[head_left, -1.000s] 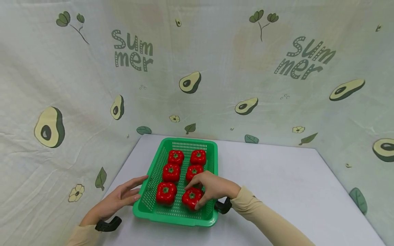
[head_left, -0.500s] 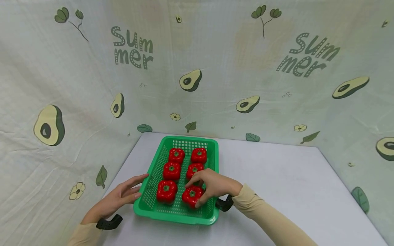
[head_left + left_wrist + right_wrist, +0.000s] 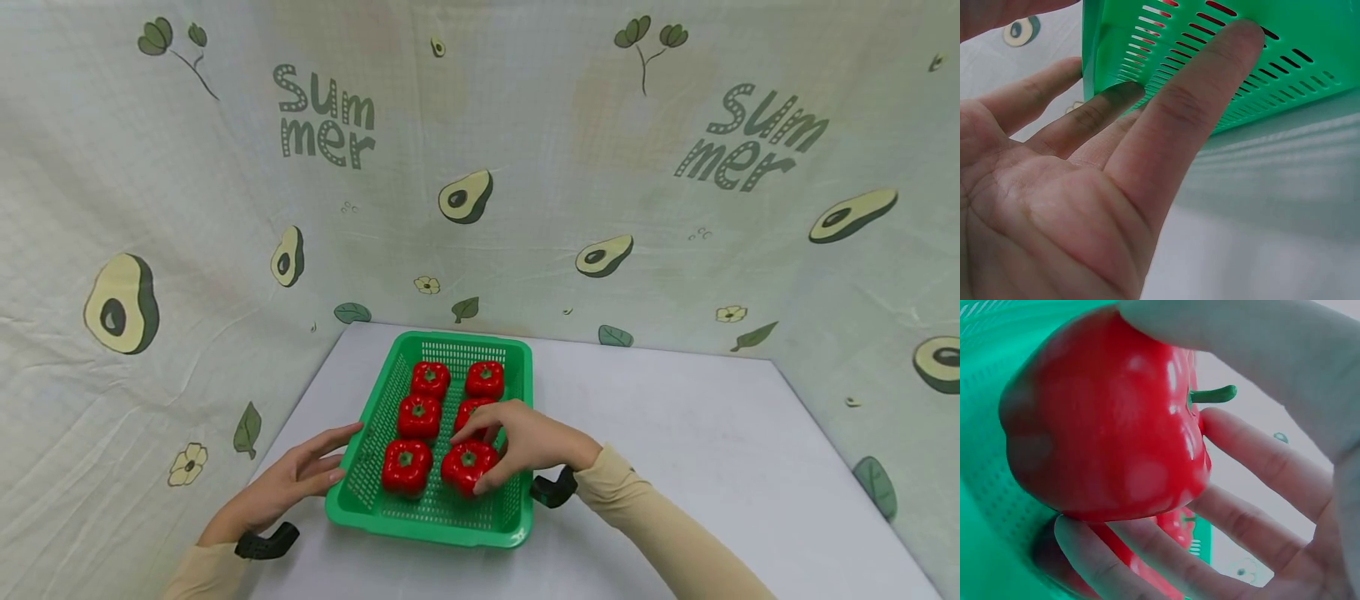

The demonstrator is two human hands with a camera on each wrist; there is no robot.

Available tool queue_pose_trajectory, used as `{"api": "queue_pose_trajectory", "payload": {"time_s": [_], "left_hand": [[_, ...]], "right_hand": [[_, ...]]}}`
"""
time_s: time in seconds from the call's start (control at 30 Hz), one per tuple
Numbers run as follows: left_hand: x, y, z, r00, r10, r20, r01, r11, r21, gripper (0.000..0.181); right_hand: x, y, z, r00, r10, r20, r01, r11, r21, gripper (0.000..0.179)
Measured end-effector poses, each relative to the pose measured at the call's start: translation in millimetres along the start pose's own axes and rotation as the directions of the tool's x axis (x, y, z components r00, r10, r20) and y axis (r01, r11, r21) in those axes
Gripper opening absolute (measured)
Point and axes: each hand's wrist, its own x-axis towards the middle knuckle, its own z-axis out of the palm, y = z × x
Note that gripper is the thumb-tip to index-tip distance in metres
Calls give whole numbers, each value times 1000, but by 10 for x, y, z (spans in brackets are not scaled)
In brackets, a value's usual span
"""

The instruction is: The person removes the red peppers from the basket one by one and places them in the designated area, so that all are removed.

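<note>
My right hand (image 3: 532, 437) grips a red bell pepper (image 3: 467, 468) in the front right of a green plastic basket (image 3: 420, 534). In the right wrist view, the thumb lies on one side of this bell pepper (image 3: 1104, 425) and the fingertips on the other, its green stem facing the palm. Several more red bell peppers, among them one at front left (image 3: 407, 468), sit in two rows in the basket. My left hand (image 3: 281, 483) is at the basket's left side. Its fairly straight fingers touch the slotted wall (image 3: 1310, 37) in the left wrist view.
The basket stands on the left part of a white table (image 3: 660, 433). A pale cloth (image 3: 525, 125) printed with avocados and leaves hangs behind and on both sides of the table.
My right hand has risen a little with the front right bell pepper, which has come up and slightly away from me. The left hand keeps its place at the basket.
</note>
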Motion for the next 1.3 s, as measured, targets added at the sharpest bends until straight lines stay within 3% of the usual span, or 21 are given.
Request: {"api": "queue_pose_trajectory", "payload": {"time_s": [0.37, 0.67, 0.97, 1.13, 1.3], "left_hand": [[20, -6, 13, 999, -34, -17, 34, 999, -2, 59], [8, 4, 4, 1000, -25, -9, 25, 1000, 3, 58], [6, -10, 0, 997, -59, -51, 60, 998, 28, 56], [-3, -6, 4, 998, -51, -44, 52, 998, 26, 57], [3, -16, -7, 998, -40, -44, 41, 999, 32, 56]], "right_hand": [[-80, -56, -246, 997, -16, -74, 23, 996, 91, 58], [-212, -117, -532, 985, 46, -164, -26, 993, 118, 57], [-328, -165, -773, 953, 141, -269, -105, 984, 146, 56], [-388, -30, -867, 932, 197, -304, -141, 970, 198, 55], [-455, 88, -958, 901, 230, -368, -170, 967, 189, 55]]}}
